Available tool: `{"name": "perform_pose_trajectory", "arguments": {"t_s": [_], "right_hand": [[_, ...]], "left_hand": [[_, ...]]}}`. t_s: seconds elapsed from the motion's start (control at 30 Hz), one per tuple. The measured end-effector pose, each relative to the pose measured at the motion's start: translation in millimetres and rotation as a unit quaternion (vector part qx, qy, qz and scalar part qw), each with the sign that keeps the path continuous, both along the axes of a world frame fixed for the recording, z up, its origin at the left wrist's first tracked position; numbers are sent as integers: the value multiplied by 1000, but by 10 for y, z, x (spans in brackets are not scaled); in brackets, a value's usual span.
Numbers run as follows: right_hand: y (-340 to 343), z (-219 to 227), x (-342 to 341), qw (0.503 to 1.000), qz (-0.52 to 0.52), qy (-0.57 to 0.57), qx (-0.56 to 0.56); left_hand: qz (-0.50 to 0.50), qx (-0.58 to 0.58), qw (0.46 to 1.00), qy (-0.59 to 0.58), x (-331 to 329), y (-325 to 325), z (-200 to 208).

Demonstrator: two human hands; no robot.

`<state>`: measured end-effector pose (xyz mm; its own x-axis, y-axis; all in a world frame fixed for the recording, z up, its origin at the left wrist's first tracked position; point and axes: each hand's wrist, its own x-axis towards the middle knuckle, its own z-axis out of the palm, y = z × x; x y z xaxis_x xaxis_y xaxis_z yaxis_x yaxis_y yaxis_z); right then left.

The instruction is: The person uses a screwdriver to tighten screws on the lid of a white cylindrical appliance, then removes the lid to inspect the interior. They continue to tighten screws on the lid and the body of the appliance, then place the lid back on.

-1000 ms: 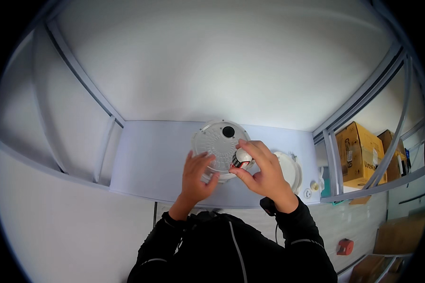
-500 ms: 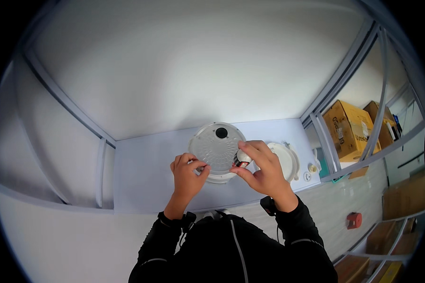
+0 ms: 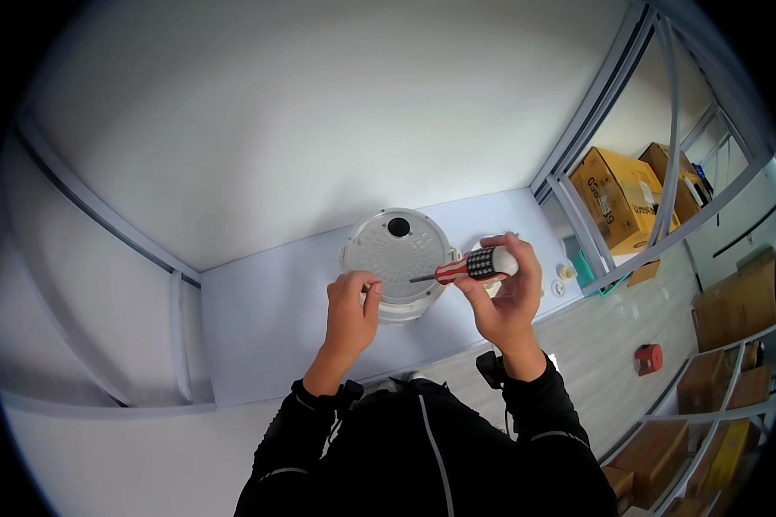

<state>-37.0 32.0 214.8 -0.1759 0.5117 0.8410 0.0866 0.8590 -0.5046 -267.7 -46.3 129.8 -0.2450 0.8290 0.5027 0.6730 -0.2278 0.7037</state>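
Note:
A round white housing lies on the table in front of me, with a pale ribbed face and a black round spot near its far edge. My right hand grips a screwdriver by its red, black and white handle. The shaft points left, held above the housing's right side. At the housing's near left edge is my left hand, thumb and fingers pinched together. Whatever sits in that pinch, if anything, is too small to make out.
Partly behind my right hand lies another white round part. Further right on the light table are a yellowish small part and a small white disc. Grey frame posts border the table. Beyond stand a cardboard box and a red stool.
The screwdriver has turned in my right hand, so its shaft now shows pointing left. My left hand has shifted slightly right, its fingers drawn closer together. The whole view has tilted a little.

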Motion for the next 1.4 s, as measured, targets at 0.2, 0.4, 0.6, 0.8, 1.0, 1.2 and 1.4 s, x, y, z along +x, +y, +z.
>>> {"name": "perform_pose_trajectory", "arguments": {"t_s": [0.2,0.4,0.6,0.8,1.0,1.2,1.4], "right_hand": [[-138,-67,-57,995,21,74,-57],[-231,-94,-64,994,35,55,-82],[-243,-65,-57,992,29,76,-96],[-193,-50,-43,992,41,67,-103],[-143,-54,-41,991,47,60,-112],[-63,-20,-65,990,66,54,-109],[20,16,-102,988,98,43,-111]], "left_hand": [[-78,-19,974,-210,-79,-26,-59],[-110,14,971,-213,-45,-36,-49],[-148,34,969,-196,-48,-33,-8],[-144,53,967,-205,-18,23,-68],[-130,67,970,-194,-8,71,-62],[-140,76,974,-163,-38,87,-39],[-134,97,972,-165,-53,112,-46]]}}
